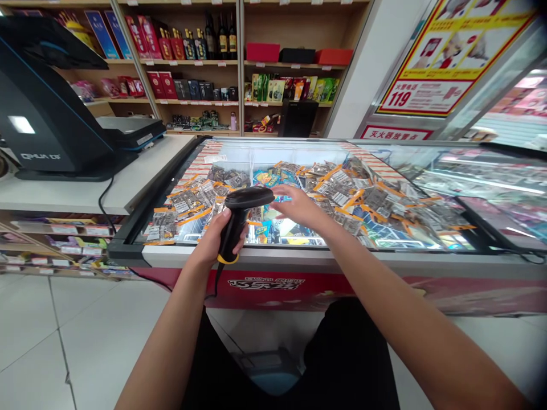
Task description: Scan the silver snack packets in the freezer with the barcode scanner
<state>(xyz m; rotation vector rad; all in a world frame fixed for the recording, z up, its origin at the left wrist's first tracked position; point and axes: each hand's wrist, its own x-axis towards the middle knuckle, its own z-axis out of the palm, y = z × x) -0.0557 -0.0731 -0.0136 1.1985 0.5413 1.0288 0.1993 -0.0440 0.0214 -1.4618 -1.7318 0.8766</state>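
Observation:
My left hand (217, 233) is wrapped round the handle of a black barcode scanner (250, 197). The scanner stands upright with its head toward the right, and a cable runs down from its yellow-ringed base. Close to the front of that head is my right hand (299, 208), fingers apart and holding nothing that I can see. Whether its fingertips touch the scanner I cannot tell. Below and around both hands, several small packets (342, 185) with orange edges lie spread over the glass top of a chest freezer (171, 254).
At the left, a dark checkout terminal (55, 119) and a scale (132, 131) stand on a white counter (115, 196). Behind the freezer rise wooden shelves (194, 61) of bottles and boxes. A sign (419, 68) hangs at the right.

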